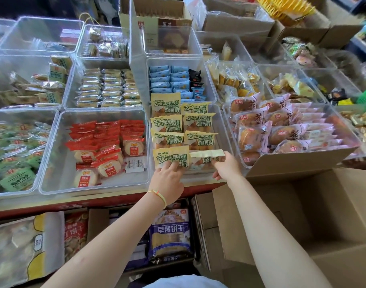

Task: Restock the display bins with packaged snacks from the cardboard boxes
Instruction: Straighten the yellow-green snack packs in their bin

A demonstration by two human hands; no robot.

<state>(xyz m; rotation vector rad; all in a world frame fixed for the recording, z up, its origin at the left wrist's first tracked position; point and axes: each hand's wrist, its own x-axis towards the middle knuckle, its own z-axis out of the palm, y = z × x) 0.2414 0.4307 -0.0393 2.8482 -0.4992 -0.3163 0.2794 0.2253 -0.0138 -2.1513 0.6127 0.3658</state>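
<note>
A clear display bin (pixel 219 129) in the middle front holds two rows of yellow snack packets with green lettering. My left hand (pixel 167 179) presses its fingers on the nearest packet of the left row (pixel 170 155), which stands upright. My right hand (pixel 226 166) pinches the nearest packet of the right row (pixel 206 157), tilted back so its top edge shows. An open cardboard box (pixel 323 215) stands below my right arm; its inside is hidden behind the flaps.
Clear bins surround the middle one: red-wrapped cakes (pixel 107 146) to the left, pink-wrapped buns (pixel 282 129) to the right, blue packets (pixel 173 82) behind. More cardboard boxes (pixel 236 23) stand at the back. Under the red counter edge (pixel 94 202) lie bagged biscuits (pixel 169 235).
</note>
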